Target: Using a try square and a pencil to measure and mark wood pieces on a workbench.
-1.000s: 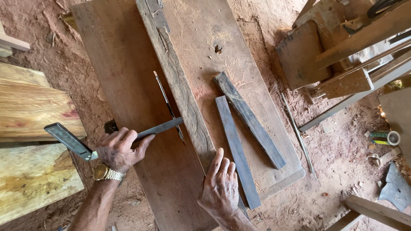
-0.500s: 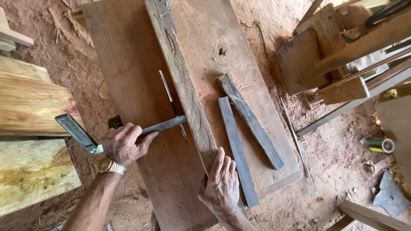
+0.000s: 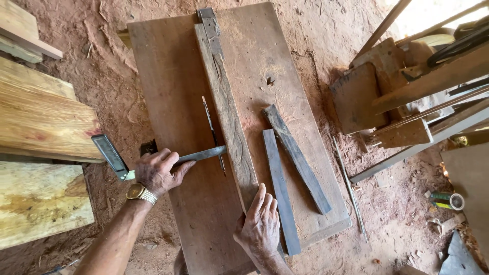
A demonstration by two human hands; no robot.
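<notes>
So the view has pulled back a bit since half a second ago, but both hands sit pretty much where they were. Biggest thing here is the wide brown board (image 3: 173,102) lying flat on red dirt, with a second board (image 3: 285,76) next to it and a rough weathered batten (image 3: 226,117) running along the seam between them. Two dark strips (image 3: 288,168) lie on the right-hand board, making a narrow V. The left hand (image 3: 158,172) has its fingers wrapped around the try square (image 3: 201,154), blade flat across the board and its tip touching the batten. The right hand (image 3: 261,224) is spread out, pressing flat on the batten's near end. A thin pencil-like rod (image 3: 213,135) crosses the blade.
</notes>
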